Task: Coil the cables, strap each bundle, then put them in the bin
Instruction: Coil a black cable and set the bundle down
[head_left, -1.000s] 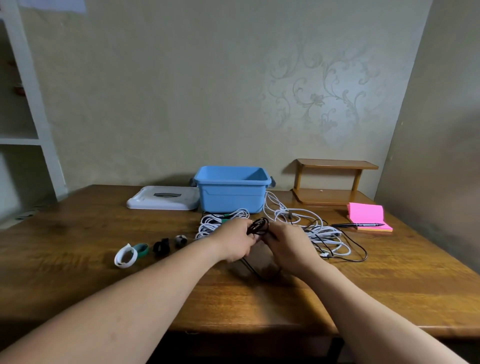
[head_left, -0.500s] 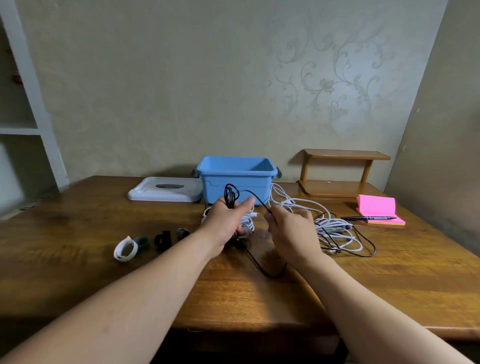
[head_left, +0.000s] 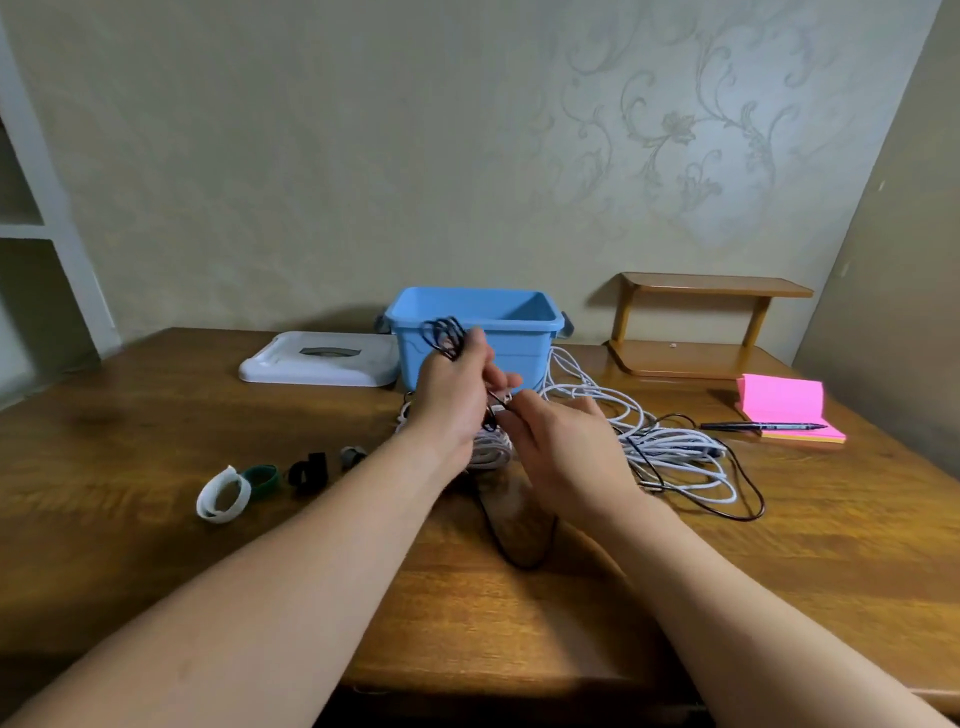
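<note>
**Two hands on one black cable (head_left: 450, 336), loops up in front of bin (head_left: 530, 349)**

L hand (head_left: 457, 400) is held up off the table (head_left: 156, 431), fingers curled tight round the black cable's gathered loops. The loops stick out above the fist, long axis approx upright and leaning a bit left. Their tops point up across the bin's front wall; can't tell if they touch it.

Below the fist the slack drops to the table and makes a narrow U, closed end pointing toward the camera. It then rises under R hand (head_left: 566, 452).

R hand sits just right of L hand, back to the camera, fingers half bent. Its tips are at the cable by L's fingertips, next to a small pale plug-like bit. Can't tell whether R really pinches the cable, as the hand hides its own grip.

White cables (head_left: 670, 452) lie in a loose heap right of the hands, w/ some tucked under L wrist. A black strand loops thru and round the heap; can't tell if it's the same cable.

Left of the hands, in a row and each curled into a ring:
- white strap (head_left: 223, 493)
- green strap (head_left: 262, 479)
- black strap (head_left: 307, 470)
- grey strap (head_left: 352, 456)

The bin stands open at back centre, w/ the lid (head_left: 319, 358) flat just left of it. At far right are pink notes (head_left: 784, 408) w/ a pen (head_left: 761, 426) lying crosswise along their near edge. Print on the pen barrel is too small to read. A wood shelf (head_left: 711, 358) sits behind them.
</note>
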